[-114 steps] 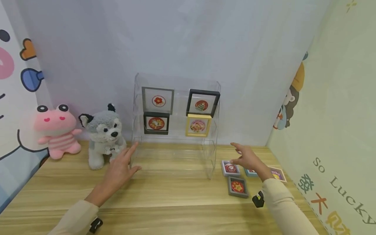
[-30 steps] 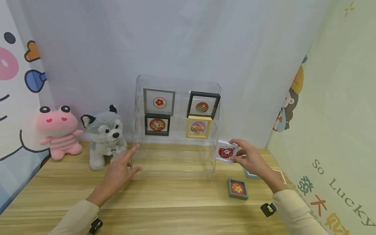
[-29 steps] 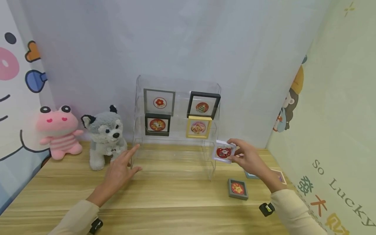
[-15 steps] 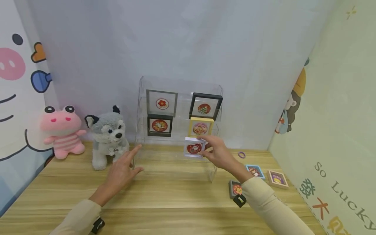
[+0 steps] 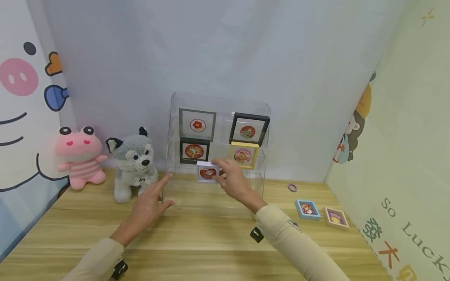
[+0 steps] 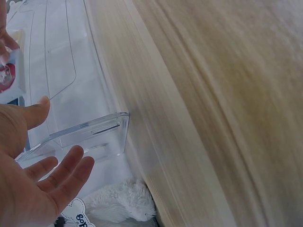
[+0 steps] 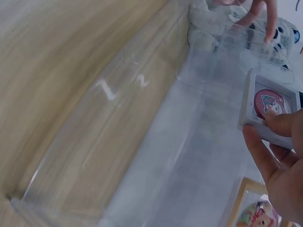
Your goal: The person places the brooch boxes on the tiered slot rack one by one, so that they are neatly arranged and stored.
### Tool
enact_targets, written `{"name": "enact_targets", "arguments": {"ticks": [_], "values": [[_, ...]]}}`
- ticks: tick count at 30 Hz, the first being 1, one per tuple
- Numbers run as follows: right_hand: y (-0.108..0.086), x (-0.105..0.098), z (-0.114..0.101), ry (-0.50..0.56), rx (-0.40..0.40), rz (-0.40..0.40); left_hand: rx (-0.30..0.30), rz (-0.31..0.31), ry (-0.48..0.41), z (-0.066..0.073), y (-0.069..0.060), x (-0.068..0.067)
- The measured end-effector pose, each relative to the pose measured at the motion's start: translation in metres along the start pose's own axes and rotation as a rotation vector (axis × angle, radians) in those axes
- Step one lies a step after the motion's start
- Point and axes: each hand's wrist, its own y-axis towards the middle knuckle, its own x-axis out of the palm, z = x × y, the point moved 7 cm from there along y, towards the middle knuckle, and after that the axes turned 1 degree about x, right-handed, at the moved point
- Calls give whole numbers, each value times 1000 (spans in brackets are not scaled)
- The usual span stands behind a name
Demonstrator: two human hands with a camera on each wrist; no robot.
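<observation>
My right hand (image 5: 234, 181) pinches a small pale lavender picture frame (image 5: 207, 172) with a red round Santa picture, thumb on the front face. In the head view that frame is in front of the clear acrylic display stand (image 5: 225, 100), just below the small black frame (image 5: 194, 151); whether it touches a shelf I cannot tell. In the right wrist view the frame (image 7: 270, 101) is tilted between thumb and fingers. My left hand (image 5: 145, 205) is beside the stand's left side, fingers extended, thumb apart; the left wrist view shows the clear side panel (image 6: 90, 130) near its fingers.
On the stand are a grey frame (image 5: 197, 125), a larger black frame (image 5: 249, 129) and a yellow frame (image 5: 245, 155). At right lie a blue frame (image 5: 307, 209), a beige frame (image 5: 336, 217) and a purple ring (image 5: 292, 187). A plush husky (image 5: 131, 168) and pink plush toy (image 5: 81, 156) sit left.
The right hand has picked the lavender frame up from the table and carried it left across the stand. The purple ring has come into view. My left hand has stayed beside the stand.
</observation>
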Motion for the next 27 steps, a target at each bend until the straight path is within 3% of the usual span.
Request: {"name": "enact_targets", "arguments": {"ticks": [7, 10, 27], "values": [[4, 26, -4, -67, 6, -3, -5, -4, -6, -1, -1, 1], [5, 33, -7, -77, -12, 32, -3, 9, -5, -1, -1, 0], [-1, 50, -13, -52, -54, 92, -16, 10, -27, -2, -3, 1]]}}
